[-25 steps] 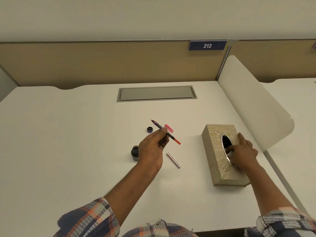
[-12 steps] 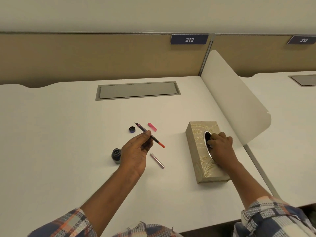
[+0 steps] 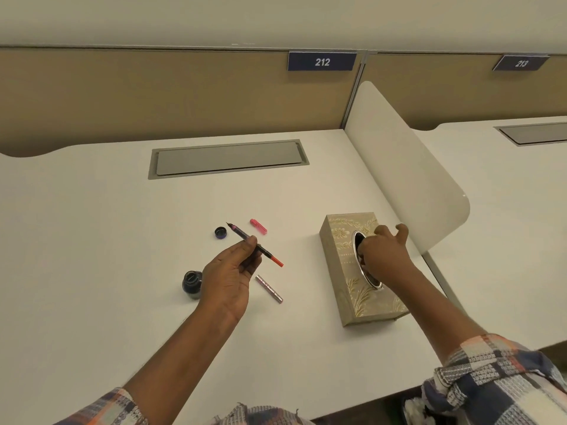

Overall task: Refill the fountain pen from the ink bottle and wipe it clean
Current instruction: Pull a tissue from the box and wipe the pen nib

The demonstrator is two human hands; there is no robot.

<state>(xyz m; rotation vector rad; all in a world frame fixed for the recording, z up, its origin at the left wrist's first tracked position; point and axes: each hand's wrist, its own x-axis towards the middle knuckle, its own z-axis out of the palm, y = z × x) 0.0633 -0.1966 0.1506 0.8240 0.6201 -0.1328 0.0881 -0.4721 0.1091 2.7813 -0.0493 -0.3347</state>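
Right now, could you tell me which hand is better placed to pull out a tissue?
The right hand: its fingers are already in the tissue box opening, while the left hand holds the pen.

Single head view; looks forward and down across white desk [image 3: 92, 240]; both forearms near; partition beyond.
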